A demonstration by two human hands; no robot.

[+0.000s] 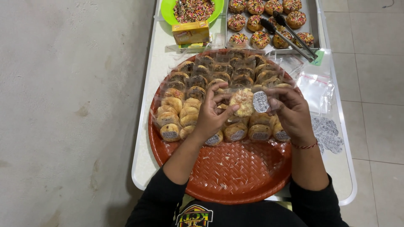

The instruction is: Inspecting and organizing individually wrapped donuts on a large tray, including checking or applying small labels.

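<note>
Both hands hold one clear-bagged sprinkled donut (243, 102) above a round red woven tray (235, 174). My left hand (210, 114) grips the bag's left end. At the bag's right end my right hand (291, 112) presses by a round grey sticker (260, 101). Several bagged donuts (198, 90) lie in rows across the far half of the tray, some with stickers facing me.
A metal tray (314, 29) at the back holds unwrapped sprinkled donuts (254, 23) and black tongs (290, 33). A green bowl of sprinkles (192, 9) and a yellow box (191, 32) stand beside it. Empty clear bags (316, 86) and a sticker sheet (328, 134) lie right.
</note>
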